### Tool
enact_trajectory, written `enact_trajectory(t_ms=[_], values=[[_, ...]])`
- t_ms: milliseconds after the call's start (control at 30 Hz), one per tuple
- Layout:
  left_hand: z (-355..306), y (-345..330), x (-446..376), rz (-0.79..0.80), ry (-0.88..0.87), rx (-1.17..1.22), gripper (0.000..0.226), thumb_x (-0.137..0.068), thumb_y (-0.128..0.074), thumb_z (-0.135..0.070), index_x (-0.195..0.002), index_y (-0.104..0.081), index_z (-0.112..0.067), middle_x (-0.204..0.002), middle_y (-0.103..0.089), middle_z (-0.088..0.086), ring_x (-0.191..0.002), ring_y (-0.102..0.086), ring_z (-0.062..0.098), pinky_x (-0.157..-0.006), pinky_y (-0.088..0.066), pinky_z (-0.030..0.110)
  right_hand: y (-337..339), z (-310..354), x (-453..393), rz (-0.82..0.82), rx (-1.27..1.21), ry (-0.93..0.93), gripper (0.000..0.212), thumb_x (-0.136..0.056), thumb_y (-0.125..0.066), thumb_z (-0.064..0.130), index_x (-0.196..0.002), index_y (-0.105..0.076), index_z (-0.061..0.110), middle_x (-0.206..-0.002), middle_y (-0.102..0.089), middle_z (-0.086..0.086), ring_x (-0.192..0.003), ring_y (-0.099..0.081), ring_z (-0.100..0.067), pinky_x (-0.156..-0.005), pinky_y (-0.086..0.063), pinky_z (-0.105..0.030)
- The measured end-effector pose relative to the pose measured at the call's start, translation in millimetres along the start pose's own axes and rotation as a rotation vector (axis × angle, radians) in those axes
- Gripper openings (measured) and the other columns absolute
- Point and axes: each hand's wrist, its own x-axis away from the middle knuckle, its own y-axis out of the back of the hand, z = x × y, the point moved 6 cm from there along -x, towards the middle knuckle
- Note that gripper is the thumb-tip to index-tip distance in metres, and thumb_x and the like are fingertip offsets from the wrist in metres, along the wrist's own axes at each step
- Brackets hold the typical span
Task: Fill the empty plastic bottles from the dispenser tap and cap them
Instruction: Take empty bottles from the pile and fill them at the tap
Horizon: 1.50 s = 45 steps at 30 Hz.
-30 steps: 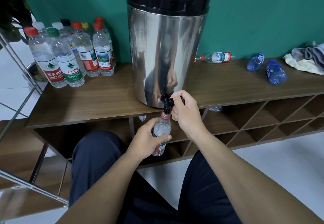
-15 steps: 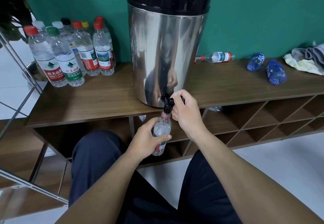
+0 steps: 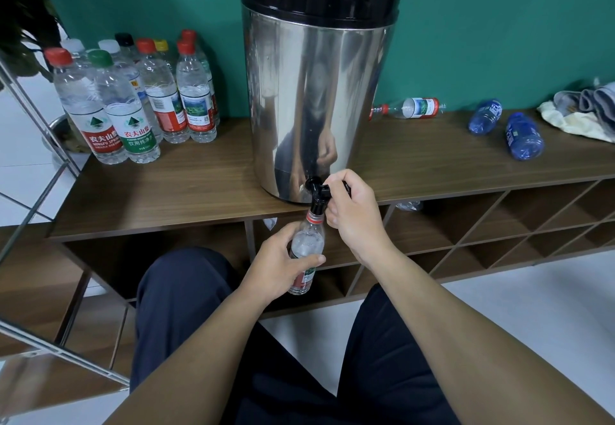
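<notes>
Item: bottle [image 3: 307, 248], uncapped, below counter [image 3: 199, 188] edge, mouth under dispenser tap [image 3: 317, 191]. Left hand [image 3: 283, 268] wrapped round its body; right hand [image 3: 352, 211] curled on tap lever. Advice: keep the neck upright and centred, release the lever before the shoulder floods.

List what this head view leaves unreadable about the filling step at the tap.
- Water level in the held bottle: the left hand wraps its middle.
- Tap lever: mostly covered by the right hand, so its position is unclear.
- The stream: hidden where the tap spout meets the bottle neck.
- Dispenser lid: top cut off by the upper edge.
- Rear bottles in the standing group: blocked by the front ones.
</notes>
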Motion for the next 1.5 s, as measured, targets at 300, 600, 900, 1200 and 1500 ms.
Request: enact_trajectory(t_ms=[300, 600, 900, 1200, 1500], values=[[4.6, -0.3, -2.8, 0.009, -0.001, 0.018, 0.077, -0.076, -0.096, -0.053, -0.146, -0.064, -0.044, -0.135, -0.076, -0.017, -0.13, -0.071, 0.008, -0.117, -0.056, 0.051, 0.3, -0.8, -0.5, -0.014, -0.009, 0.0, 0.023, -0.115, -0.053, 0.022, -0.103, -0.058, 0.003, -0.059, -0.04, 0.005, -0.054, -0.032, -0.014, -0.053, -0.028, -0.032], [4.1, -0.3, -3.1, -0.007, -0.016, 0.006, 0.068, -0.084, -0.098, -0.035, -0.144, -0.066, -0.04, -0.131, -0.078, -0.016, -0.125, -0.073, 0.005, -0.116, -0.056, 0.05, -0.6, -1.1, -0.5, -0.007, -0.019, 0.007, 0.021, -0.115, -0.054, 0.022, -0.1, -0.06, 0.008, -0.061, -0.038, 0.002, -0.055, -0.032, -0.015, -0.053, -0.028, -0.032], [4.4, -0.3, -3.6, -0.009, -0.02, 0.005, 0.068, -0.084, -0.098, -0.035, -0.144, -0.066, -0.04, -0.131, -0.078, -0.016, -0.125, -0.072, 0.005, -0.116, -0.056, 0.051, -0.3, -2.1, -1.6, -0.007, -0.022, 0.002, 0.021, -0.114, -0.054, 0.022, -0.099, -0.06, 0.009, -0.061, -0.039, 0.002, -0.055, -0.032, -0.015, -0.053, -0.028, -0.033], [3.4, -0.8, -2.9, -0.006, -0.021, 0.008, 0.067, -0.085, -0.098, -0.032, -0.145, -0.067, -0.038, -0.131, -0.078, -0.017, -0.124, -0.072, 0.004, -0.116, -0.056, 0.049, -0.2, -1.7, -1.3, -0.005, -0.018, -0.001, 0.021, -0.114, -0.054, 0.023, -0.097, -0.061, 0.013, -0.061, -0.039, 0.002, -0.054, -0.032, -0.015, -0.052, -0.03, -0.031], [3.0, -0.5, -2.4, 0.002, -0.009, 0.009, 0.069, -0.085, -0.098, -0.035, -0.145, -0.066, -0.041, -0.132, -0.077, -0.018, -0.125, -0.072, 0.003, -0.116, -0.057, 0.048, -0.2, -2.1, -1.6, 0.001, -0.008, 0.001, 0.021, -0.115, -0.055, 0.024, -0.098, -0.061, 0.013, -0.062, -0.04, 0.002, -0.055, -0.034, -0.015, -0.052, -0.031, -0.031]])
